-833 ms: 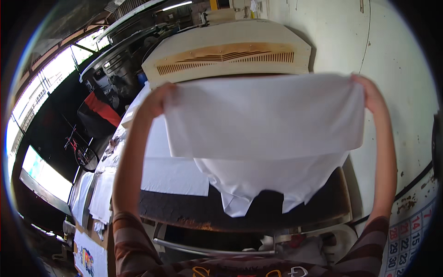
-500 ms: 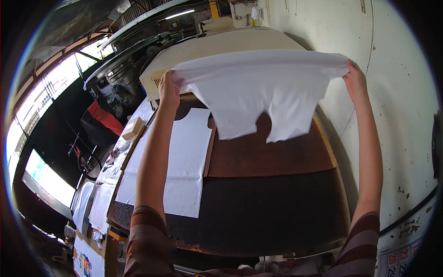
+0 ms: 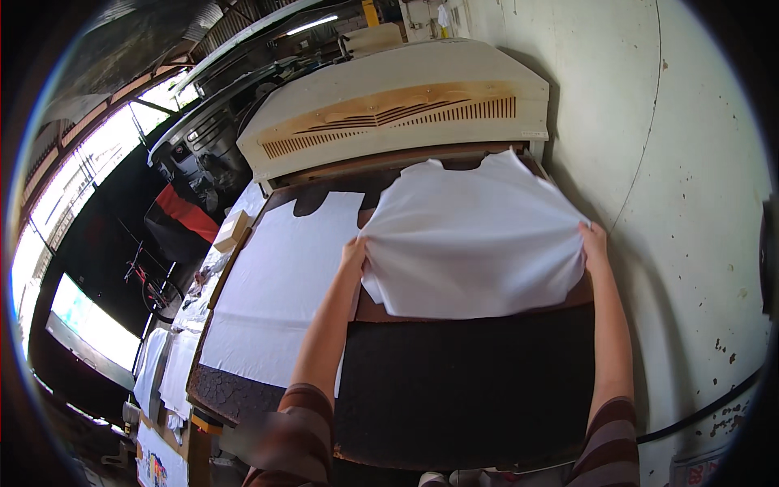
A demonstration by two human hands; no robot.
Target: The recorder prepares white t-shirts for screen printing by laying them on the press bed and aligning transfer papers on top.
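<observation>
Between my two hands a white cut fabric panel point(image 3: 479, 235) is stretched, its neckline notch facing the machine. My left hand point(image 3: 354, 258) grips its left side, and my right hand point(image 3: 594, 245) pinches its right side. The panel billows low over a brown sheet point(image 3: 388, 312) on the dark bed point(image 3: 462, 390); how much of it touches cannot be made out. To the left, a second white fabric panel point(image 3: 272, 284) lies flat on the bed, with a curved neckline cut at its far end.
A cream machine hood point(image 3: 398, 105) with vent slots rises behind the bed. A pale wall point(image 3: 673, 162) runs close along the right. At left are a small box point(image 3: 231, 230), a side table with white cloths point(image 3: 177, 373) and a bicycle point(image 3: 150, 280).
Both hands have come down and nearer, lowering the raised panel toward the brown sheet. My left hand has also shifted right. The panel now spreads out, neckline end away from me.
</observation>
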